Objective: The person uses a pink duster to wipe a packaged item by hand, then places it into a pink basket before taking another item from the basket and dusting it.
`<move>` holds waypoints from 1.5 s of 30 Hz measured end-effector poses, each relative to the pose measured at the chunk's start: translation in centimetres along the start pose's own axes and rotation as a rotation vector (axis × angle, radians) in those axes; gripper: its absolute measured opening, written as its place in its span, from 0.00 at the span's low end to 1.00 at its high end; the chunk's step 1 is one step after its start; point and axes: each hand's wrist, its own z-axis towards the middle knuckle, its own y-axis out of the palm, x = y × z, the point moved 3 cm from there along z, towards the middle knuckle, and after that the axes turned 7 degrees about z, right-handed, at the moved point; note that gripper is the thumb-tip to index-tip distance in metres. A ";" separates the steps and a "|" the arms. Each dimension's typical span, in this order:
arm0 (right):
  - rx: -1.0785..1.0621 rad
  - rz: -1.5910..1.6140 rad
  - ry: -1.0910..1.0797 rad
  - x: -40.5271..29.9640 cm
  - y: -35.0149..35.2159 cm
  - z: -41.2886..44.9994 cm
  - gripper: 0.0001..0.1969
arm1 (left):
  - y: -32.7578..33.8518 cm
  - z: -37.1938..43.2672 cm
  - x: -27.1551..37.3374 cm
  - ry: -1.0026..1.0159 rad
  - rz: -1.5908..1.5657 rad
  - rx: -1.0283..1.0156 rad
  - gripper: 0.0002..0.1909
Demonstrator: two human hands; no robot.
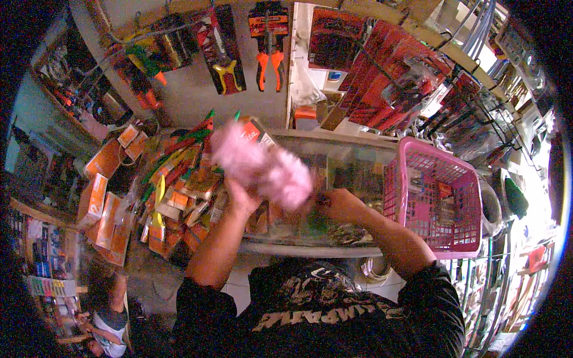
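A crumpled pink cloth [286, 179], blurred by motion, hangs above the glass-topped display counter [309, 145]. My left hand [241, 197] grips it from the left and below, with the fingers mostly hidden behind the fabric. Just beyond the cloth, a box with a red label [250, 133] shows only in part; what supports it is hidden. My right hand [342, 203] is at the right of the cloth, fingers curled, near a small dark thing that is too blurred to name. Whether this hand holds anything is unclear.
A pink plastic basket [405, 179] stands at the counter's right end. Small packages [179, 201] and orange boxes [94, 197] crowd the left. Orange-handled pliers [268, 67] and red packs [389, 85] hang ahead. Another person [109, 329] is at lower left.
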 end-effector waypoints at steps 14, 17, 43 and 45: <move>-0.010 0.076 -0.116 2.3 1.9 -0.1 0.18 | 0.7 0.5 -0.4 0.065 0.057 0.171 0.40; 0.067 0.182 0.149 0.8 1.3 -0.1 0.17 | -3.3 0.4 -0.4 0.041 0.019 0.093 0.37; -0.076 -0.134 -0.097 0.6 2.2 0.5 0.17 | -0.6 1.0 0.9 0.205 0.027 -0.259 0.39; 0.016 0.088 -0.079 2.6 2.6 0.3 0.16 | 2.2 0.7 -0.4 0.001 -0.011 0.133 0.45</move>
